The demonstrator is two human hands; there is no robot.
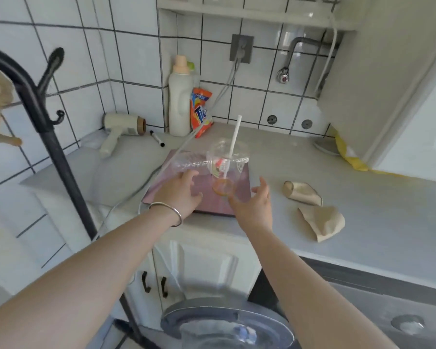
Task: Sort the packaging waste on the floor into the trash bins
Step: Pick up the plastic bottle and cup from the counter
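Note:
A clear plastic cup (pixel 227 167) with a dome lid and a white straw (pixel 235 137) stands on a pink flat board (pixel 239 200) on the countertop. An empty clear plastic bottle (pixel 189 163) lies on its side just left of the cup, on the same board. My left hand (pixel 181 195), with a silver bangle at the wrist, reaches toward the bottle with spread fingers, its thumb close under the bottle. My right hand (pixel 256 205) is spread near the cup's base on its right. Neither hand holds anything.
A white hair dryer (pixel 118 132), a black marker (pixel 157 138), a white detergent bottle (pixel 179 102) and an orange detergent bag (pixel 200 112) sit at the back. Two beige crumpled pieces (pixel 320 217) lie to the right. A black coat stand (pixel 53 137) rises at left; a washing machine (pixel 227 323) is below.

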